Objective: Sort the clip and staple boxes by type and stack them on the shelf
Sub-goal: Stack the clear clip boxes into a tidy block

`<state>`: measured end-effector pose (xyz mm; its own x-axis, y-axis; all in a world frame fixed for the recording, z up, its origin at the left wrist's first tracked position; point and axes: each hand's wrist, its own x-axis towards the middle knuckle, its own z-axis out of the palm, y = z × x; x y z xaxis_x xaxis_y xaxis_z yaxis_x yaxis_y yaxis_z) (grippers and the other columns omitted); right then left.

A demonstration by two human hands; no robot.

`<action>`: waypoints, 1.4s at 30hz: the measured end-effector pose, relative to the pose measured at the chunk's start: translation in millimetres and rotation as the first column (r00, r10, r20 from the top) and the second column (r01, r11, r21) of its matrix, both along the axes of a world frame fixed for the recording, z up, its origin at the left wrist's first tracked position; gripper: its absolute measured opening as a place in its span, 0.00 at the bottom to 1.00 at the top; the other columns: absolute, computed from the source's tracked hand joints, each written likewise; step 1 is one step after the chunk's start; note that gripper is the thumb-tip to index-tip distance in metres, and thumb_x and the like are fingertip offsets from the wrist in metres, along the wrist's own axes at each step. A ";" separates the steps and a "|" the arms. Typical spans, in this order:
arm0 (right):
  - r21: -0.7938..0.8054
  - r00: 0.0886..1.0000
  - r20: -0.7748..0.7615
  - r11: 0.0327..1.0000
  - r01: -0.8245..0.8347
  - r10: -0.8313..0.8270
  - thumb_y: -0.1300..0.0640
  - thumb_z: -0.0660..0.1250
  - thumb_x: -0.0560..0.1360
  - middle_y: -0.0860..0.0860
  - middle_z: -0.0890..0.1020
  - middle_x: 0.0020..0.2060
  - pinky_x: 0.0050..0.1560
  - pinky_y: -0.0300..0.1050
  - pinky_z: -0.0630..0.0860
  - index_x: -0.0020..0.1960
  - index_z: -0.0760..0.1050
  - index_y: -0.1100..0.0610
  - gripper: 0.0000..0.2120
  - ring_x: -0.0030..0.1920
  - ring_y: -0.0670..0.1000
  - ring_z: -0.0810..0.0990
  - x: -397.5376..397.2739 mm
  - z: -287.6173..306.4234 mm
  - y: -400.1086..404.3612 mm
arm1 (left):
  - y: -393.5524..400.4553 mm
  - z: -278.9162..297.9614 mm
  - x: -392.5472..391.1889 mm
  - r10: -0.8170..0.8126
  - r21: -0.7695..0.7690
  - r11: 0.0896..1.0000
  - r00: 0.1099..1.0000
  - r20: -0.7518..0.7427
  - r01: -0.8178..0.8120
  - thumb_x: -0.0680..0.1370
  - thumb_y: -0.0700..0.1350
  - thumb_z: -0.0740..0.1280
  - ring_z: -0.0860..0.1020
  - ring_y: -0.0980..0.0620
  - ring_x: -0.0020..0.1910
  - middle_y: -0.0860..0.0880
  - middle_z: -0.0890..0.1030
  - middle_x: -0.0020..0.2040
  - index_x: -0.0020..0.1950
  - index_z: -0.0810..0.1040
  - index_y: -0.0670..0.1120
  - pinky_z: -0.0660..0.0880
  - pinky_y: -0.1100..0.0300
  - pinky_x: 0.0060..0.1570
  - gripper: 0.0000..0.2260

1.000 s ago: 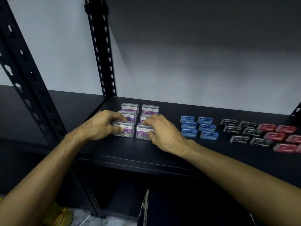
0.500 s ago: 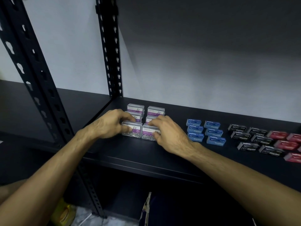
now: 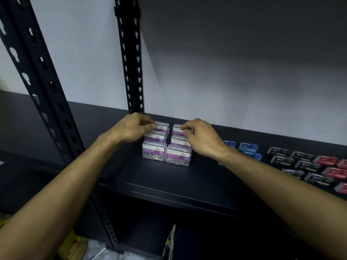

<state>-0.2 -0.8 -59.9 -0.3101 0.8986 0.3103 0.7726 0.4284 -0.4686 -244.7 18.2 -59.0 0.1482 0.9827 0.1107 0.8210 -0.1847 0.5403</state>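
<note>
Two hands at clear paper clip boxes (image 3: 166, 145) on black shelf (image 3: 169, 177), 2 cols. Left hand (image 3: 132, 128) & right hand (image 3: 200, 136): fingers curled, pinching rear boxes. Blue (image 3: 247, 148), black (image 3: 293, 159), red staple boxes (image 3: 330, 166) rightward.

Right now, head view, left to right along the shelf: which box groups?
Paper clip boxes → blue boxes → black staple boxes → red boxes. Left hand and right hand are both at the back row of clip boxes.
</note>
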 end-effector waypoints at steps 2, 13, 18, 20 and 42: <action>-0.133 1.000 -0.021 0.991 -0.011 0.008 0.57 0.60 0.82 0.51 0.79 0.62 0.51 0.39 0.73 0.65 0.77 0.54 0.13 0.50 0.44 0.76 -1.3 2.4 7.1 | 6.8 -2.4 2.7 -0.019 -0.065 0.998 1.000 0.021 0.021 0.81 0.54 0.64 0.80 0.56 0.50 0.58 0.82 0.48 0.57 0.82 0.55 0.74 0.58 0.52 0.10; -0.296 0.996 -0.030 0.951 -0.086 0.081 0.57 0.63 0.81 0.48 0.80 0.63 0.55 0.40 0.73 0.62 0.80 0.50 0.12 0.59 0.45 0.77 -1.0 -4.4 17.5 | 6.4 -8.6 9.3 -0.131 -0.179 0.972 0.982 0.137 0.154 0.81 0.52 0.64 0.78 0.53 0.38 0.48 0.84 0.43 0.51 0.84 0.54 0.76 0.57 0.34 0.09; -0.305 0.993 -0.027 0.945 -0.120 0.117 0.52 0.63 0.81 0.46 0.79 0.64 0.61 0.41 0.70 0.64 0.78 0.49 0.13 0.59 0.43 0.75 1.8 -4.9 15.6 | 2.9 -7.0 11.0 -0.116 -0.191 0.972 0.987 0.109 0.135 0.81 0.55 0.63 0.78 0.52 0.40 0.49 0.82 0.42 0.54 0.83 0.54 0.78 0.56 0.35 0.11; -0.341 0.990 -0.014 0.930 -0.139 0.143 0.44 0.65 0.78 0.43 0.77 0.65 0.61 0.41 0.70 0.68 0.74 0.47 0.20 0.59 0.43 0.75 3.3 -3.0 13.2 | 0.5 -4.0 9.3 -0.107 -0.195 0.974 0.991 0.074 0.120 0.80 0.60 0.61 0.79 0.51 0.40 0.48 0.83 0.44 0.57 0.81 0.56 0.79 0.54 0.36 0.14; -0.276 0.927 0.301 0.951 -0.141 0.225 0.50 0.76 0.70 0.51 0.71 0.72 0.62 0.45 0.69 0.75 0.64 0.51 0.38 0.68 0.52 0.71 1.8 -3.3 10.8 | 9.4 -6.1 18.9 -0.320 -0.354 0.888 0.947 -0.019 0.293 0.69 0.43 0.79 0.80 0.51 0.41 0.49 0.82 0.47 0.62 0.74 0.52 0.81 0.54 0.43 0.25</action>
<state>1.6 10.0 -63.2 -0.5222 0.8508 -0.0583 0.8188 0.4812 -0.3131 -225.8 27.5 -65.1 0.4428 0.8620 -0.2469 0.7937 -0.2488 0.5551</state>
